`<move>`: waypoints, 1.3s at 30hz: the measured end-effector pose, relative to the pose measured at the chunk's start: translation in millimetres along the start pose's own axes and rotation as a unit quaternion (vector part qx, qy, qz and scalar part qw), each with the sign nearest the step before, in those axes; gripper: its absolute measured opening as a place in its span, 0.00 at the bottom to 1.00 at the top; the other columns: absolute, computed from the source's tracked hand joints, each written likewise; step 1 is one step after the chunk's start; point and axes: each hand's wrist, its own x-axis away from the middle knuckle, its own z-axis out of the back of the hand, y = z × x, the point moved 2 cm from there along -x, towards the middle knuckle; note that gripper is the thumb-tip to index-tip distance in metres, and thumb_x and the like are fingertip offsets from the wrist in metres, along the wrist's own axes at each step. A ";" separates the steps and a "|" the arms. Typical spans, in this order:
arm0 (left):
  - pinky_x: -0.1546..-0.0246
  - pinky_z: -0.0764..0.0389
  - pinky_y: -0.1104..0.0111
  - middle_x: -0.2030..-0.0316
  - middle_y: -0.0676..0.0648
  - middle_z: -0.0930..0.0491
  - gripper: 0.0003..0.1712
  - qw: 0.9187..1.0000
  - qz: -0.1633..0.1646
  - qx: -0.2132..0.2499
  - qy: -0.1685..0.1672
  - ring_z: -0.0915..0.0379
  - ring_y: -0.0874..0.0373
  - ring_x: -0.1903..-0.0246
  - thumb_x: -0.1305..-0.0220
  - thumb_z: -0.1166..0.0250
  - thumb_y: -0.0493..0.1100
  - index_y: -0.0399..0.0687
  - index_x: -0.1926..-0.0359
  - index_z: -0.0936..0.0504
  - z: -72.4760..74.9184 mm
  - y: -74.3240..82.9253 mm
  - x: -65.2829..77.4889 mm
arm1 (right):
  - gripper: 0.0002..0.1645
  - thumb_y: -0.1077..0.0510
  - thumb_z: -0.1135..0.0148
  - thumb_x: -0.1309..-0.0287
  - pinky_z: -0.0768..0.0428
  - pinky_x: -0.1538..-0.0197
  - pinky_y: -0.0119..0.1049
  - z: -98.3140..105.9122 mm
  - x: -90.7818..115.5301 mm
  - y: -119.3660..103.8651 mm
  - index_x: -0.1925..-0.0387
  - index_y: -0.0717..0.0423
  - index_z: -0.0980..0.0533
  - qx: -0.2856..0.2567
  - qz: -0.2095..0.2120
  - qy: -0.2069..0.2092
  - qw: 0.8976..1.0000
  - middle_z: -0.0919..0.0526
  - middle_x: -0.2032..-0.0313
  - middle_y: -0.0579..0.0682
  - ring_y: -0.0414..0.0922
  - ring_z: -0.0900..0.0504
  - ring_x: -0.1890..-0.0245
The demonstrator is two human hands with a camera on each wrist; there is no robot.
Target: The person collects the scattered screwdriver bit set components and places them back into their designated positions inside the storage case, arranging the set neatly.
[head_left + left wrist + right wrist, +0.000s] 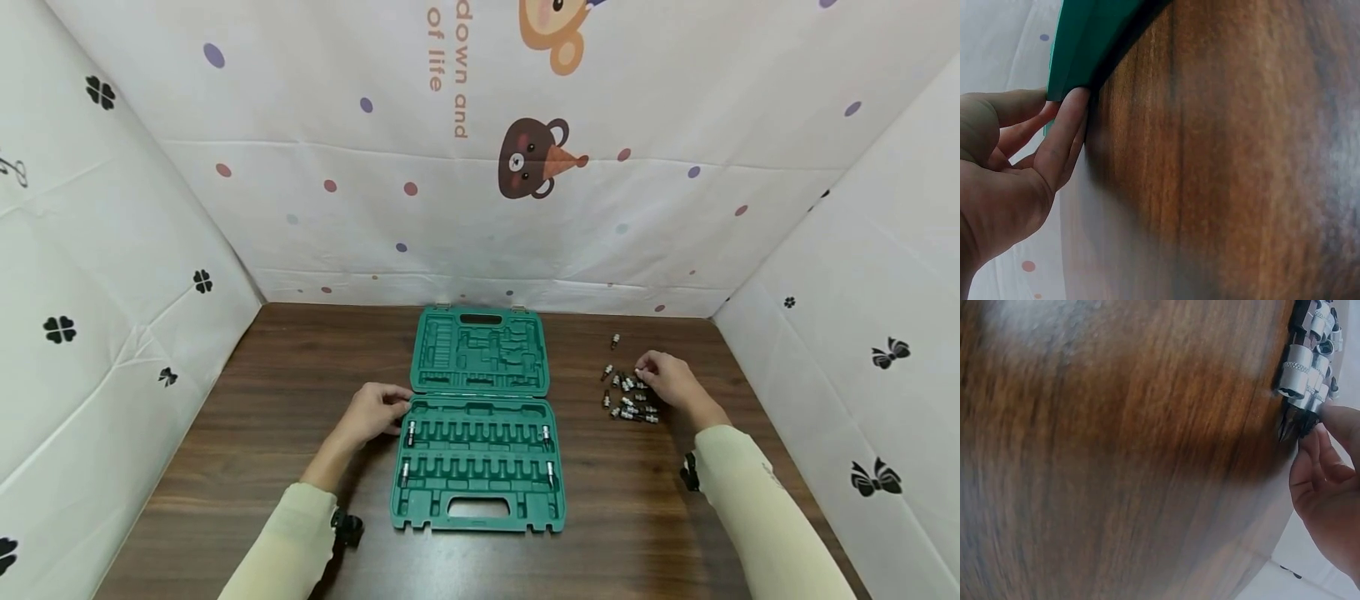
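Note:
A green plastic socket case (480,490) lies open and flat on the table, its lid folded back. Four slots near its sides hold silver-and-dark bit sockets, such as one bit socket (546,437) at the right. My left hand (375,410) pinches the case's left edge near the hinge; in the left wrist view the thumb and fingers meet at the green corner (1075,69). Over at the right, my right hand (670,382) is at a loose pile of bit sockets (628,403). In the right wrist view its thumb and fingertips pinch the dark end of a bit socket (1310,422).
One bit socket (615,340) lies apart behind the pile. The lid (480,353) reaches toward the back wall cloth (337,233). Printed white sheets enclose the brown wooden table (300,358) at the back and both sides.

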 end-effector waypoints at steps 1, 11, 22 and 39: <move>0.64 0.09 0.61 0.45 0.33 0.19 0.16 1.000 0.001 0.000 0.001 0.16 0.52 0.57 0.25 0.40 0.32 0.32 0.41 0.17 -0.1 -0.3 -0.1 | 0.08 0.61 0.41 0.26 0.20 0.58 0.51 0.3 0.7 0.5 0.55 0.63 0.22 -0.002 -0.003 0.001 1.000 0.16 0.60 0.60 0.54 0.19 0.60; 0.65 0.09 0.61 0.45 0.33 0.19 0.15 1.000 0.007 0.004 0.002 0.16 0.53 0.58 0.25 0.40 0.33 0.34 0.41 0.17 -0.9 -1.5 -1.6 | 0.08 0.59 0.43 0.25 0.25 0.60 0.44 4.1 8.0 2.4 0.54 0.62 0.24 -0.029 -0.027 0.013 0.999 0.18 0.59 0.59 0.51 0.24 0.62; 0.66 0.09 0.62 0.54 0.37 0.17 0.14 1.000 0.013 -0.005 0.006 0.18 0.55 0.60 0.25 0.39 0.33 0.35 0.43 0.16 -1.1 -0.6 -1.9 | 0.13 0.56 0.44 0.23 0.22 0.61 0.39 6.4 16.0 -0.3 0.49 0.61 0.23 -0.060 -0.043 0.032 0.997 0.17 0.56 0.59 0.51 0.20 0.59; 0.65 0.09 0.62 0.54 0.37 0.18 0.14 1.000 0.020 -0.005 0.007 0.17 0.51 0.59 0.26 0.38 0.33 0.37 0.43 0.16 -1.4 -1.4 -2.7 | 0.19 0.55 0.43 0.23 0.16 0.58 0.33 5.5 25.5 -28.4 0.43 0.68 0.24 -0.183 -0.024 0.033 0.982 0.19 0.53 0.62 0.42 0.19 0.59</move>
